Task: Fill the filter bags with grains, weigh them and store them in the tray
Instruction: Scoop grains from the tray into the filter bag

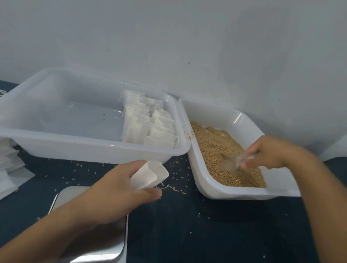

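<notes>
Over dark cloth, left fingers (144,192) pinching papery filter bag (148,175), right fingers (252,154) gripping clear scoop (234,163) amid grains (214,146).

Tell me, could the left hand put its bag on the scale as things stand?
Probably yes. The left hand holds the bag just beyond the scale, and only its own forearm lies over the steel plate. The bag looks unfilled, though.
</notes>
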`<state>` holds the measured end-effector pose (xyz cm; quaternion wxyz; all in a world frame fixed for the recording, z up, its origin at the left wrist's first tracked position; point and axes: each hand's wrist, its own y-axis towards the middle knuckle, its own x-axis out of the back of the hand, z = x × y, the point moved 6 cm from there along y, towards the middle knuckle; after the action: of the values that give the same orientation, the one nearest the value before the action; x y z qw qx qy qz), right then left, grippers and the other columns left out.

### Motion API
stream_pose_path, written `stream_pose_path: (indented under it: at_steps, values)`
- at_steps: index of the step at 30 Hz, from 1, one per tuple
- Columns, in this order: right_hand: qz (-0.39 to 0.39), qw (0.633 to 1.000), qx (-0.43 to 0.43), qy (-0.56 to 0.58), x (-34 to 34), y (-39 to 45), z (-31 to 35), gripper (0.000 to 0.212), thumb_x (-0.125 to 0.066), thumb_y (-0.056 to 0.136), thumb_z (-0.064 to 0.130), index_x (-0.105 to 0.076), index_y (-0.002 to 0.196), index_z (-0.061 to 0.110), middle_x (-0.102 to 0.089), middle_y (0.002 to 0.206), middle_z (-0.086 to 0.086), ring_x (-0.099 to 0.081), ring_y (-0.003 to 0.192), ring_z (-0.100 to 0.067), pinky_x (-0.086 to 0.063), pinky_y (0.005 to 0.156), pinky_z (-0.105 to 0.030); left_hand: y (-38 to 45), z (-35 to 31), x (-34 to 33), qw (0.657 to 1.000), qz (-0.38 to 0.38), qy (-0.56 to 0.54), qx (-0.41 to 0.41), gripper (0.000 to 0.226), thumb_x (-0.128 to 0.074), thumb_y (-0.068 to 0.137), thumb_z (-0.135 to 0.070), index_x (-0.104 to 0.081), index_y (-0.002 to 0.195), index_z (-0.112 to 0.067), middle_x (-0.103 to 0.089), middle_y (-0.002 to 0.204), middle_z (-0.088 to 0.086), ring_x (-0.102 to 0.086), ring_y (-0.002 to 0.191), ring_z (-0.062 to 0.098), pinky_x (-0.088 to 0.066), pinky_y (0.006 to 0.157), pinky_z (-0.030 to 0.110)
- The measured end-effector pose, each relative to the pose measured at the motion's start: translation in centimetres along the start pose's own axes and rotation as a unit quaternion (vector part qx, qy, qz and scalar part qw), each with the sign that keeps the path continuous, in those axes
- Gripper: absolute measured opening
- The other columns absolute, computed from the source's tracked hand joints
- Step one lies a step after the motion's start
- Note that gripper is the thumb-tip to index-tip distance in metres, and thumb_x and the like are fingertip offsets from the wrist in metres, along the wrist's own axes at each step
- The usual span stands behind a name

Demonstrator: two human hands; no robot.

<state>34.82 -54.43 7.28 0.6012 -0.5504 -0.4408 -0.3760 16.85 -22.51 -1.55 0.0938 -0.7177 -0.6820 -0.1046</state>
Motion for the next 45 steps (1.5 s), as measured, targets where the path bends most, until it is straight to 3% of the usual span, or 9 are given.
stream_pose_path:
  at_steps: [4, 12, 15, 19, 25, 28, 31, 35, 45]
  values:
    - [-0.019, 0.994, 0.037, 0.103, -3.0, 0.8, 0.2, 0.016, -0.079, 0.087, 0.047, -0.078, 0.102, 0.042, -0.074, 0.112, 0.010, -0.067, 0.101, -0.016, -0.054, 0.085, -0.036, 0.0, -0.1, 0.2, 1.000, -0.006, -0.016, -0.017, 0.026, -0.070, 0.077, -0.046, -0.064, 0.099, -0.033, -0.061, 0.070, -0.011, -0.052, 0.057, 0.002, -0.044, 0.054, 0.015]
    - [-0.131, 0.947, 0.002, 0.292, -4.0, -2.7, -2.8, 0.012, -0.079, 0.080, 0.058, -0.080, 0.081, 0.046, -0.077, 0.084, 0.016, -0.068, 0.081, -0.007, -0.049, 0.068, -0.029, 0.1, 0.4, -0.1, 1.000, -0.021, -0.013, -0.010, 0.036, -0.071, 0.074, -0.053, -0.059, 0.100, -0.030, -0.054, 0.064, -0.014, -0.048, 0.052, 0.003, -0.042, 0.048, 0.022]
    - [-0.172, 0.932, -0.007, 0.318, -4.7, -3.7, -2.2, 0.013, -0.078, 0.083, 0.057, -0.079, 0.082, 0.044, -0.078, 0.090, 0.011, -0.069, 0.093, -0.011, -0.053, 0.076, -0.033, -0.5, 0.5, 0.6, 0.999, -0.054, -0.003, -0.007, 0.040, -0.070, 0.070, -0.057, -0.061, 0.105, -0.039, -0.064, 0.074, -0.013, -0.054, 0.056, -0.001, -0.045, 0.052, 0.021]
    - [-0.221, 0.933, -0.014, 0.283, -4.6, -4.3, -0.5, 0.041, -0.072, 0.084, 0.063, -0.078, 0.112, 0.033, -0.071, 0.096, 0.018, -0.064, 0.091, -0.004, -0.046, 0.078, -0.034, -0.8, 0.3, 1.6, 0.997, -0.073, -0.027, -0.009, 0.037, -0.074, 0.071, -0.051, -0.064, 0.106, -0.044, -0.071, 0.086, -0.011, -0.061, 0.067, 0.000, -0.047, 0.060, 0.022]
    - [-0.282, 0.915, -0.008, 0.289, -3.5, -6.3, 0.5, 0.073, -0.051, 0.068, 0.098, -0.079, 0.094, 0.036, -0.072, 0.082, 0.017, -0.067, 0.079, -0.011, -0.053, 0.070, -0.038, -1.2, 0.2, 2.2, 0.997, -0.067, -0.021, -0.019, 0.025, -0.073, 0.077, -0.043, -0.065, 0.098, -0.034, -0.065, 0.078, -0.014, -0.057, 0.066, -0.001, -0.046, 0.061, 0.013]
    - [-0.303, 0.897, -0.001, 0.321, -3.1, -7.9, 1.0, 0.065, -0.051, 0.065, 0.101, -0.075, 0.092, 0.047, -0.075, 0.080, 0.013, -0.070, 0.079, -0.017, -0.059, 0.074, -0.045, -1.2, 0.2, 2.6, 0.997, -0.076, -0.003, -0.031, 0.025, -0.072, 0.078, -0.042, -0.061, 0.094, -0.026, -0.061, 0.077, -0.011, -0.054, 0.066, 0.002, -0.045, 0.062, 0.015]
    - [-0.284, 0.888, 0.032, 0.361, -2.5, -9.9, 1.8, 0.058, -0.057, 0.070, 0.096, -0.076, 0.100, 0.051, -0.076, 0.087, 0.020, -0.073, 0.080, -0.012, -0.063, 0.076, -0.046, -1.2, 0.2, 3.1, 0.995, -0.087, 0.007, -0.041, 0.026, -0.073, 0.080, -0.040, -0.060, 0.097, -0.026, -0.063, 0.084, -0.006, -0.055, 0.070, 0.002, -0.045, 0.064, 0.015]
    - [-0.185, 0.925, 0.113, 0.313, -1.2, -12.6, 4.6, 0.055, -0.057, 0.077, 0.090, -0.078, 0.107, 0.049, -0.058, 0.056, 0.011, -0.048, 0.045, -0.003, -0.043, 0.040, -0.022, -1.1, 0.5, 3.6, 0.993, -0.101, 0.036, -0.038, 0.020, -0.076, 0.088, -0.031, -0.059, 0.099, -0.031, -0.064, 0.089, -0.014, -0.058, 0.076, 0.002, -0.045, 0.064, 0.012]
    - [-0.094, 0.960, 0.200, 0.170, -1.3, -14.8, 10.8, 0.044, -0.056, 0.072, 0.092, -0.073, 0.100, 0.062, -0.074, 0.080, 0.027, -0.067, 0.067, 0.006, -0.044, 0.058, 0.000, -1.4, 1.1, 4.3, 0.991, -0.113, 0.070, -0.014, 0.017, -0.074, 0.087, -0.037, -0.064, 0.100, -0.032, -0.068, 0.091, -0.013, -0.062, 0.081, 0.005, -0.048, 0.067, 0.018]
